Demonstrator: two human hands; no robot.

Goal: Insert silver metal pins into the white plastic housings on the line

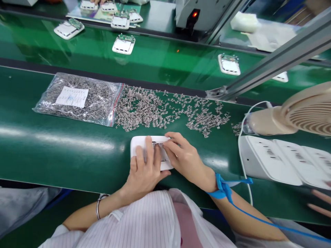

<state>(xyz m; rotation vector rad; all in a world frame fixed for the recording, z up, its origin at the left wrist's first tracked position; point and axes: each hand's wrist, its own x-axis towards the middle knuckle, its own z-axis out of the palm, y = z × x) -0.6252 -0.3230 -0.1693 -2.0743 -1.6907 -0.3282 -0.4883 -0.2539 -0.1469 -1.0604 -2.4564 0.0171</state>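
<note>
A white plastic housing with rounded corners lies on the green bench in front of me. My left hand rests over it, its fingers bent onto the recess and the thumb by the near edge, holding the housing down. From the right, my right hand reaches over the housing with thumb and index finger pinched at the recess; whatever is between those fingertips is hidden. Small metal pieces show in the recess, partly covered by my fingers. Just beyond the housing is a spread pile of small metal spring contacts.
A labelled zip bag of metal contacts lies left of the pile. Several white housings are lined up at right, below a beige fan with a white cable. Boards in housings sit on the green strip behind. Another person's hand shows at right.
</note>
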